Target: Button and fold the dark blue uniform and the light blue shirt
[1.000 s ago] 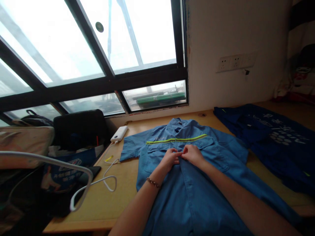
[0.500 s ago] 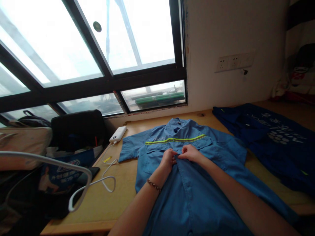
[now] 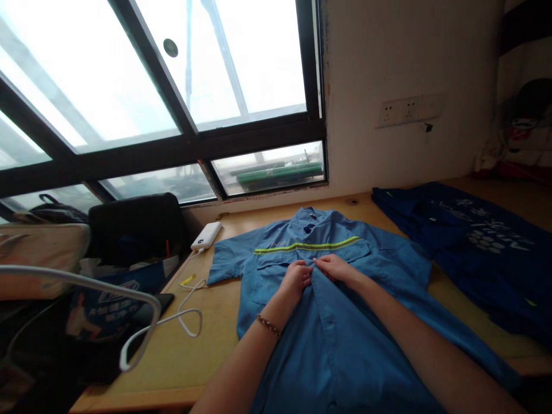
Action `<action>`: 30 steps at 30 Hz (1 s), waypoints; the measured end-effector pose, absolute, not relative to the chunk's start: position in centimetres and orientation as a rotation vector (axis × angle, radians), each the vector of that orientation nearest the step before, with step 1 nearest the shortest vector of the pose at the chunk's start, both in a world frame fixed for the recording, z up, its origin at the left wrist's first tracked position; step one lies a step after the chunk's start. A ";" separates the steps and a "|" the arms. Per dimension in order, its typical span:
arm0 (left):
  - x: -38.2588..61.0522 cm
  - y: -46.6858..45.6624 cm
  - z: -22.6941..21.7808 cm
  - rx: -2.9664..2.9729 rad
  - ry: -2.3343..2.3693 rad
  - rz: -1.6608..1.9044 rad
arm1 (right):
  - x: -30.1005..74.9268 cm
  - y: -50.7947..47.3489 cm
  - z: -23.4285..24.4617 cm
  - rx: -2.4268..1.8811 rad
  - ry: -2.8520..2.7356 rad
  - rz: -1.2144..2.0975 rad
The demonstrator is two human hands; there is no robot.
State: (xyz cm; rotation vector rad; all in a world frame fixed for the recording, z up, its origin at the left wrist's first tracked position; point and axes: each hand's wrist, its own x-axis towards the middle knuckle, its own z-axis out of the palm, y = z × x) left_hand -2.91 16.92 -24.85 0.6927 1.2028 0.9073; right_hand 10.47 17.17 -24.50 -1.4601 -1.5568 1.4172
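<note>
A light blue short-sleeved work shirt [image 3: 345, 345] with a yellow-green reflective stripe lies front up on a wooden table [image 3: 202, 356], collar toward the window. My left hand [image 3: 296, 279], a bead bracelet on its wrist, and my right hand [image 3: 334, 268] meet at the middle of the shirt's chest, just below the stripe. Both hands have their fingers curled and pinched on the edges of the shirt's front placket. What lies between the fingertips is too small to make out.
A dark blue garment [image 3: 474, 253] with white print lies at the table's right. A white power bank [image 3: 206, 236] and its white cable [image 3: 190, 310] lie left of the shirt. Off the left edge are black bags [image 3: 133, 227] and a white curved bar [image 3: 86, 287]. A wall socket [image 3: 407, 109] is behind.
My hands have stayed pinched together at the shirt's chest, shifting only slightly along the placket. The view has drifted a little.
</note>
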 end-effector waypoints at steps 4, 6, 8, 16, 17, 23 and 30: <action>-3.1 16.9 -24.8 0.751 1.173 0.903 | 10.4 17.2 -24.6 -1.480 -1.552 1.412; -3.2 17.0 -24.8 0.815 1.166 0.909 | 10.3 17.3 -24.7 -1.514 -1.557 1.384; -3.3 17.1 -24.8 0.905 1.159 0.914 | 10.3 17.4 -24.9 -1.565 -1.567 1.334; -3.6 18.2 -26.4 1.414 1.061 0.934 | 10.0 17.9 -26.1 -1.732 -1.731 0.798; -3.7 18.4 -26.7 1.481 1.060 0.949 | 9.9 17.9 -26.3 -1.747 -1.752 0.708; -4.1 20.8 -27.1 1.733 1.058 0.979 | 10.3 19.9 -26.3 -1.771 -1.932 0.389; -3.2 25.5 -26.5 1.707 1.175 1.009 | 9.7 22.1 -24.3 -1.835 -1.975 0.135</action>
